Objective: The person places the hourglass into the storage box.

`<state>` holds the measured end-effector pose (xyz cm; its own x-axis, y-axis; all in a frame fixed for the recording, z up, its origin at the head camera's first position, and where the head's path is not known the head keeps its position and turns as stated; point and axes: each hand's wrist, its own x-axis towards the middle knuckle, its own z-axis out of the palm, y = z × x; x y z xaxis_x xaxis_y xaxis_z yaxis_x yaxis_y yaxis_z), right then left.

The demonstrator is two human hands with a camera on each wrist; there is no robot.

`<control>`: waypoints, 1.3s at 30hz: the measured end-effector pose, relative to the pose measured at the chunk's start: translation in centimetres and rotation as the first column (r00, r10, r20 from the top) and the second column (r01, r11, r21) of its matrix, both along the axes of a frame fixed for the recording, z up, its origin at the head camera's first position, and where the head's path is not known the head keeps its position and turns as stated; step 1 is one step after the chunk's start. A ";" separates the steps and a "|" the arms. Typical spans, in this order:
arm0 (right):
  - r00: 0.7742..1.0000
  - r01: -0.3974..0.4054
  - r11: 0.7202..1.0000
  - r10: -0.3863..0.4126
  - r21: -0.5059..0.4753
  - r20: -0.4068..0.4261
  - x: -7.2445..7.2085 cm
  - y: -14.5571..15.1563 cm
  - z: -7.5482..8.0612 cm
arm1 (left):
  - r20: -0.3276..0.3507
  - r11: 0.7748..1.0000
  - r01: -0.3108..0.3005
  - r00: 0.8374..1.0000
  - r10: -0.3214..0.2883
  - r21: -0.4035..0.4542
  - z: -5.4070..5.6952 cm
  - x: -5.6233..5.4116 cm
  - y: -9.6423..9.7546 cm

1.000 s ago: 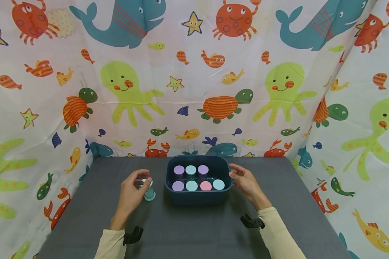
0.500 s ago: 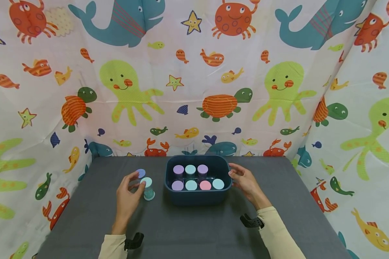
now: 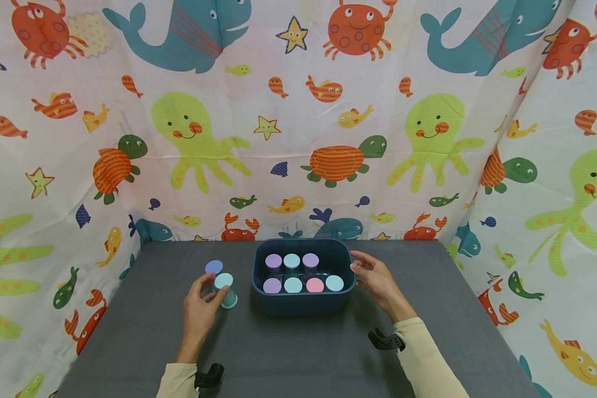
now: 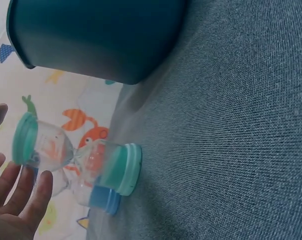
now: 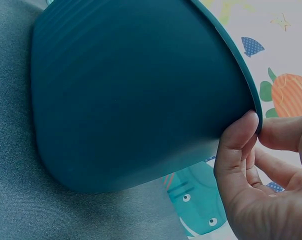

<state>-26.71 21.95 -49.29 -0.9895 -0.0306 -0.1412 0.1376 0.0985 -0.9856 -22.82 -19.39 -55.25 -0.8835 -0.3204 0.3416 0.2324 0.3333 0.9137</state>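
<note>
Two hourglasses stand upright on the table to the left of a dark blue bin (image 3: 303,305). The nearer hourglass (image 4: 122,170) has teal caps and teal sand; the blue-capped hourglass (image 4: 105,199) is partly hidden behind it. My left hand (image 3: 199,309) is around the teal hourglass's top cap, fingers extended and thumb apart from it in the left wrist view. With thumb and fingers, my right hand (image 5: 271,170) pinches the rim at the bin's right end. Inside the bin are several capped pieces, among them a purple cap (image 3: 274,261) and a pink cap (image 3: 315,284).
A grey cloth (image 3: 298,354) covers the table. Behind it and at both sides hangs a white curtain (image 3: 288,182) printed with sea animals. The bin's raised walls enclose the capped pieces.
My left hand has drawn back from over the hourglasses, toward me, uncovering the blue and teal caps. The right hand has stayed on the bin's rim.
</note>
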 end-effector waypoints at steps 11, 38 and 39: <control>1.000 0.006 1.000 -0.006 0.012 0.005 0.1 -0.1 -0.1 | 0.138 0.999 0.027 0.990 -0.022 -0.030 -0.7 -0.7 -0.1; 1.000 -0.009 1.000 0.009 0.012 -0.001 0.2 -0.1 0.1 | 0.180 0.994 0.067 0.982 -0.050 -0.087 0.0 -0.2 -0.1; 1.000 -0.007 1.000 0.007 0.014 0.001 0.2 -0.1 0.1 | 0.179 0.994 0.065 0.983 -0.049 -0.088 0.2 -0.2 0.0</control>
